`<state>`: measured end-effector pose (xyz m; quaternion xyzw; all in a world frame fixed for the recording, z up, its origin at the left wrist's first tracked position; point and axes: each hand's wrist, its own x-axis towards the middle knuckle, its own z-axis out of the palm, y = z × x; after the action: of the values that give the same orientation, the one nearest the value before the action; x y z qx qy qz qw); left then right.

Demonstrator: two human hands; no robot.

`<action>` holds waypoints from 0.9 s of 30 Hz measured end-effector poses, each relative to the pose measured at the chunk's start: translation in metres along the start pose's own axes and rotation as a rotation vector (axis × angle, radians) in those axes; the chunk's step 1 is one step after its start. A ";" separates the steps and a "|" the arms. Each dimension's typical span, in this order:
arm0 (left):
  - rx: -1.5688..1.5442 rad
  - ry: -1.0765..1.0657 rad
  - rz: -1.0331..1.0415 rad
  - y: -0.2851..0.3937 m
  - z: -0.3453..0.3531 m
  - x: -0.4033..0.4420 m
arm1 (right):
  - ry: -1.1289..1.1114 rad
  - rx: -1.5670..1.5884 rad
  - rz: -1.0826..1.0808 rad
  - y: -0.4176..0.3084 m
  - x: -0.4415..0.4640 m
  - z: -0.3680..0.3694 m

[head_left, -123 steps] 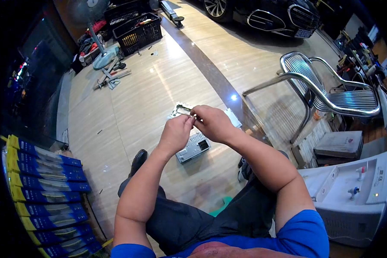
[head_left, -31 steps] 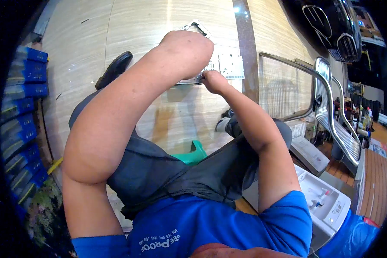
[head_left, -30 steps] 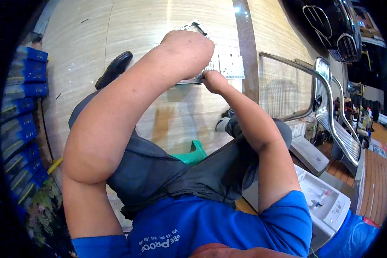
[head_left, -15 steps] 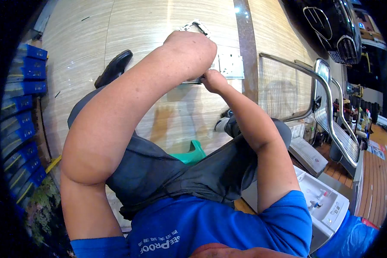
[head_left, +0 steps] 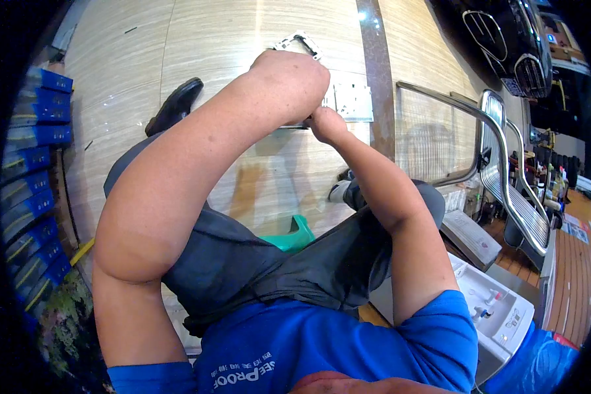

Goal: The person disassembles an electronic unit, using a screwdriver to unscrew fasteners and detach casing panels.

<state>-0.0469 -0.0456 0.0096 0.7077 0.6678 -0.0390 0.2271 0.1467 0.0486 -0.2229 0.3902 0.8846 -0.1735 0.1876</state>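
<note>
My left hand (head_left: 299, 75) is bent over the work, its fingers hidden beneath the back of the hand and wrist. Just below it my right hand (head_left: 326, 123) is closed, thumb and fingers curled together at the edge of a thin dark-edged piece (head_left: 294, 127). What it grips is too small and covered to name. A white plate with small holes and marks (head_left: 353, 103) lies to the right of both hands. Beyond my left hand, part of a white frame with dark patches (head_left: 300, 42) shows; I cannot tell whether it joins the plate.
Below my hands is the tiled floor (head_left: 256, 157), with a green stool (head_left: 292, 235) between my legs. A chrome-framed chair (head_left: 505, 177) stands right, near a white water dispenser (head_left: 496, 305). Blue boxes (head_left: 33, 190) are stacked left. A black vehicle (head_left: 509, 46) is at upper right.
My right hand has turned slightly and shifted a little to the right. The left hand has barely moved, and the white pieces lie where they were.
</note>
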 end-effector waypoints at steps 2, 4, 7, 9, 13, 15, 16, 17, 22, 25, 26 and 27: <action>-0.006 0.002 -0.002 0.000 0.000 0.000 | -0.014 0.007 0.002 0.002 0.000 -0.001; -0.023 -0.015 0.015 -0.003 0.002 0.002 | -0.027 0.015 0.005 0.001 -0.002 -0.003; -0.011 0.034 0.012 -0.003 0.007 0.003 | -0.010 0.029 -0.005 0.003 -0.004 -0.009; -0.015 0.024 0.007 -0.004 0.007 0.004 | 0.010 0.064 0.017 0.002 -0.004 -0.019; -0.017 -0.061 -0.026 0.001 -0.003 0.002 | 0.115 0.096 -0.056 0.002 -0.011 -0.048; -0.017 -0.048 -0.018 0.002 -0.004 0.003 | 0.199 0.142 -0.166 -0.002 -0.017 -0.068; -0.024 -0.033 -0.020 0.002 -0.004 0.003 | 0.203 0.170 -0.195 -0.009 -0.024 -0.084; -0.016 -0.036 -0.009 0.000 0.000 0.004 | 0.208 0.199 -0.225 -0.017 -0.032 -0.102; -0.051 0.150 0.039 -0.009 0.010 0.012 | 0.362 0.388 -0.331 -0.034 -0.086 -0.167; -0.080 0.144 0.057 -0.003 0.002 0.015 | 0.392 0.436 -0.306 -0.031 -0.113 -0.192; -0.098 0.133 0.050 0.000 0.000 0.014 | 0.401 0.455 -0.307 -0.030 -0.121 -0.197; -0.089 0.127 0.059 0.002 0.001 0.013 | 0.409 0.463 -0.299 -0.032 -0.128 -0.203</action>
<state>-0.0433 -0.0340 0.0041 0.7174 0.6608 0.0421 0.2166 0.1628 0.0402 0.0181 0.3154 0.8883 -0.3136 -0.1148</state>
